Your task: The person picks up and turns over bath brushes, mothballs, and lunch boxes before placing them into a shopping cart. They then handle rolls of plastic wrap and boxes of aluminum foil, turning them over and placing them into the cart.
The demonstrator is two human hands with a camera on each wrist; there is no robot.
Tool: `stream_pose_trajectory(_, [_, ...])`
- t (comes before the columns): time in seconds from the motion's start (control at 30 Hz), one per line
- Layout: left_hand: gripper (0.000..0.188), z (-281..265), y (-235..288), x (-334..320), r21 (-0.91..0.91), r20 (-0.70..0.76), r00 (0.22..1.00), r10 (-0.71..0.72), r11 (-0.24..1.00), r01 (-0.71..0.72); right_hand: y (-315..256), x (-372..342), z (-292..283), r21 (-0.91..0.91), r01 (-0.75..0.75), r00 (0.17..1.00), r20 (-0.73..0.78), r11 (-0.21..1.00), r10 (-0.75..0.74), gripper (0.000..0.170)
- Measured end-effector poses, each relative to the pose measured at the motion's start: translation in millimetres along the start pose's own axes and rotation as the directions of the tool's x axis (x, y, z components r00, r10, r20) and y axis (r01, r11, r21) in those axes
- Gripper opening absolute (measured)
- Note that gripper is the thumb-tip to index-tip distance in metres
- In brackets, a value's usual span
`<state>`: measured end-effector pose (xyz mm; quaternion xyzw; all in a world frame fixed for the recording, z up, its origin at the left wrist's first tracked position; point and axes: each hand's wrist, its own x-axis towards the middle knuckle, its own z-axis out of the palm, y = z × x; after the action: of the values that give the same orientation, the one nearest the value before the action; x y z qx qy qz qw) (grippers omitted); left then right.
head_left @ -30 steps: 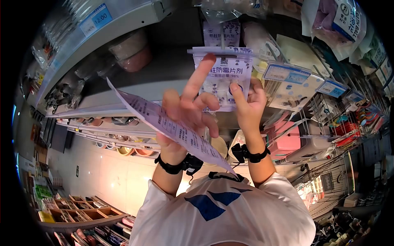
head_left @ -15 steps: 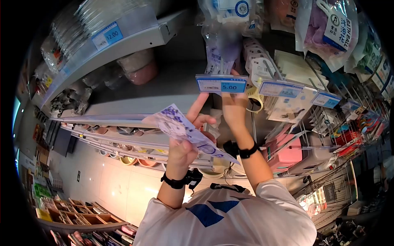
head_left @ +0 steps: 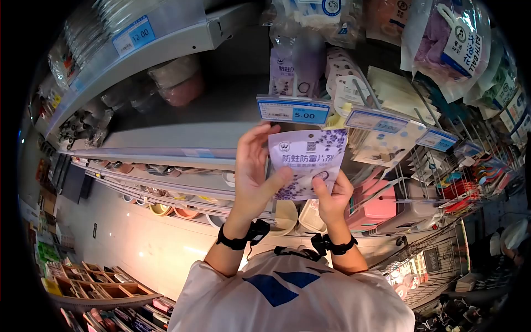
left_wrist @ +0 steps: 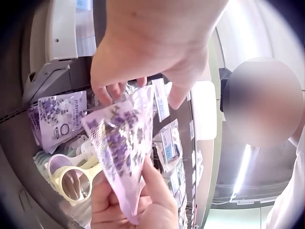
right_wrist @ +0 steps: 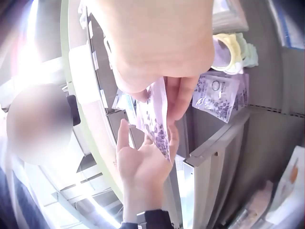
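A purple lavender-print packet point(head_left: 308, 148) faces the head camera below the hanging packets point(head_left: 283, 74) and the 5.00 price tag point(head_left: 293, 112). My right hand point(head_left: 335, 200) pinches its lower right side, thumb in front. At the packet's left side, my left hand point(head_left: 254, 172) has its fingers extended and thumb over the lower left edge in the head view. The right wrist view shows the left hand point(right_wrist: 145, 171) with its thumb apart from the packet point(right_wrist: 155, 117). Whether a second packet lies behind the front one, I cannot tell.
Grey shelving point(head_left: 221, 130) with wrapped bowls point(head_left: 180, 83) stands at the left. Bath balls point(head_left: 442, 47) hang at the upper right. Below are pink bins point(head_left: 373, 202), and a wire cart point(head_left: 423, 265) stands lower right. A person point(left_wrist: 262, 102) appears in the left wrist view.
My right hand has come down from behind the price tag and grips a packet below it. The tilted packet in my left hand is no longer seen separately, and that hand's fingers have straightened.
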<state>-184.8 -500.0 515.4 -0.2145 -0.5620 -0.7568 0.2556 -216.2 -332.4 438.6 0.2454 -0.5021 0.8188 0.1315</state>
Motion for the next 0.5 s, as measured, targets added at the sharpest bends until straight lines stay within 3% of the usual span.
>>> stream_pose_trajectory(0.03, [0.056, -1.1, -1.7, 2.2, 0.027, -0.033, 0.996, 0.086, 0.996, -0.085, 3.0, 0.3, -2.6, -0.006, -0.002, 1.000, 0.003, 1.000, 0.002, 0.022])
stream_pose_trajectory(0.07, [0.048, -2.9, -0.2, 4.6, 0.096, 0.022, 0.985, 0.171, 0.980, -0.172, 6.8, 1.9, -5.3, 0.011, -0.016, 0.999, -0.035, 1.000, 0.016, 0.023])
stream_pose_trajectory(0.1, [0.048, -3.5, 1.8, 4.8, 0.090, 0.012, 0.985, 0.172, 0.981, -0.172, 8.8, 3.3, -7.3, 0.027, -0.032, 0.997, -0.071, 0.999, 0.034, 0.023])
stream_pose_trajectory(0.17, [0.046, -2.2, 7.5, 3.6, 0.144, 0.106, 0.933, 0.344, 0.923, -0.356, 8.5, 5.9, -8.1, 0.009, -0.023, 0.997, -0.071, 1.000, 0.023, 0.024])
stream_pose_trajectory(0.3, [0.033, 6.7, 27.2, 1.2, 0.153, 0.116, 0.933, 0.340, 0.922, -0.355, -8.9, 15.4, 4.9, -0.079, 0.061, 0.998, -0.018, 0.995, -0.063, 0.023])
stream_pose_trajectory(0.5, [0.042, 6.8, 37.9, 0.6, -0.016, 0.174, 0.947, 0.270, 0.962, -0.271, -23.1, 34.7, 31.4, -0.105, 0.077, 0.997, 0.038, 0.992, -0.073, 0.020])
